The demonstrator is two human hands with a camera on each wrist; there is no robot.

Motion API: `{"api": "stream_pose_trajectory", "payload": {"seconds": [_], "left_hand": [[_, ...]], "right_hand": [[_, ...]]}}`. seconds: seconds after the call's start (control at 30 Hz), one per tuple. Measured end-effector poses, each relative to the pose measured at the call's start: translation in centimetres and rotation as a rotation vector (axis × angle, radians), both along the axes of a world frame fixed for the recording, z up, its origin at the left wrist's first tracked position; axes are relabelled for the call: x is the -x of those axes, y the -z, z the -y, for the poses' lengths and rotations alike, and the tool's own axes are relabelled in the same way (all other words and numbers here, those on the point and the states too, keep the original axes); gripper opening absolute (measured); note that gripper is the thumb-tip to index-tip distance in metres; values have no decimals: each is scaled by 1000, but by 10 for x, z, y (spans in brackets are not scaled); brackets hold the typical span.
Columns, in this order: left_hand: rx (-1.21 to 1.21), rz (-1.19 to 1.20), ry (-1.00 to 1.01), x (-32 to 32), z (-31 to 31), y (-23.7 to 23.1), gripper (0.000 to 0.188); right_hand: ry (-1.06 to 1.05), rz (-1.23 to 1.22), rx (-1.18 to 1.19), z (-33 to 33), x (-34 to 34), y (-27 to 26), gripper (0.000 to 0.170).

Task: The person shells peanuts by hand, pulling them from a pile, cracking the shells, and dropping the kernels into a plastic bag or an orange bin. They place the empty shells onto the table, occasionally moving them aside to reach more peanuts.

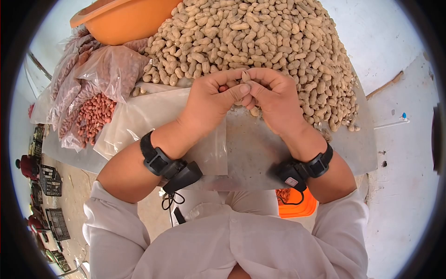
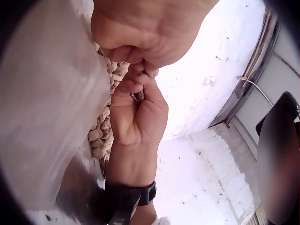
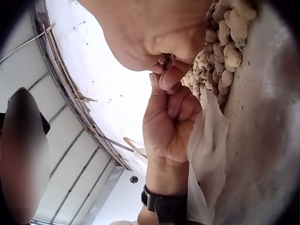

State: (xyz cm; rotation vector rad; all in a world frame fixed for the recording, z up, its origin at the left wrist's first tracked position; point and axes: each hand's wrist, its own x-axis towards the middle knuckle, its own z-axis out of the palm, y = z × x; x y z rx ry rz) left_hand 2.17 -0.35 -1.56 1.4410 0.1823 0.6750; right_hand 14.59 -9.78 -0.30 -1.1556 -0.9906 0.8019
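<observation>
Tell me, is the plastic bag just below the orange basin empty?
Not empty: reddish contents show through the plastic bag in the head view. How full, I cannot tell.

Heaped peanuts (image 1: 260, 37), bagged kernels (image 1: 96, 114) and stacking crates (image 1: 50, 181) suggest a workshop.

— Which colour does the heap of peanuts (image 1: 260, 37) have?
— It is pale tan, and the shelled kernels (image 1: 96, 114) are pinkish red.
— And the basin (image 1: 125, 23)?
— It is plain orange. The wrist straps (image 1: 147, 148) are black, the shirt (image 1: 186, 251) is plain whitish, and the crates (image 1: 50, 181) are black with a grid pattern.
</observation>
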Motion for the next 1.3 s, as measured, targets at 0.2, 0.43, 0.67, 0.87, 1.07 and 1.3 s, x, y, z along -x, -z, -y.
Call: {"api": "stream_pose_trajectory", "payload": {"seconds": [0.2,0.43,0.67,0.87,1.07,1.3], "left_hand": [[79,26,43,2,6,-8,28],[230,-45,13,-2,-8,5,18],[165,-6,-28,-3,-5,4,18],[164,65,-21,-6,-6,9,17],[86,61,-19,-4,-6,7,15],[71,77,-56,-5,-5,8,16]], "right_hand": [[24,50,46,0,0,-1,15],[-56,283,-10,3,1,-9,17],[-73,177,-28,3,0,-7,21],[-50,2,-56,1,2,-1,20],[-23,-93,-79,0,5,3,17],[0,-192,-90,-2,7,5,18]]}}
